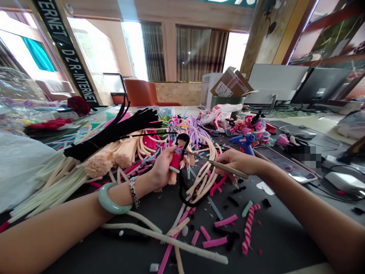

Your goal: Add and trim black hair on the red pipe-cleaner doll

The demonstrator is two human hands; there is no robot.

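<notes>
My left hand [164, 167] is closed around a small doll [176, 159] made of chenille stems, with black hair, a pink-red dress and pale trim. A long black chenille stem [181, 190] curls down from the doll's head. In my right hand [235, 163] is a slim pair of tweezers [225, 167], held like a pen; their thin tips reach the doll near its hair and chest. Whether the tips grip anything is too small to tell. Loose cream stems [203, 179] lie beneath and between both hands.
Bundles of black stems [114, 133] and peach stems [99, 163] lie at left. A blue glue gun [242, 140] and a phone [285, 163] are beyond and right of my right hand. Cut pink pieces [215, 242] and a striped twisted stem [251, 228] lie in front.
</notes>
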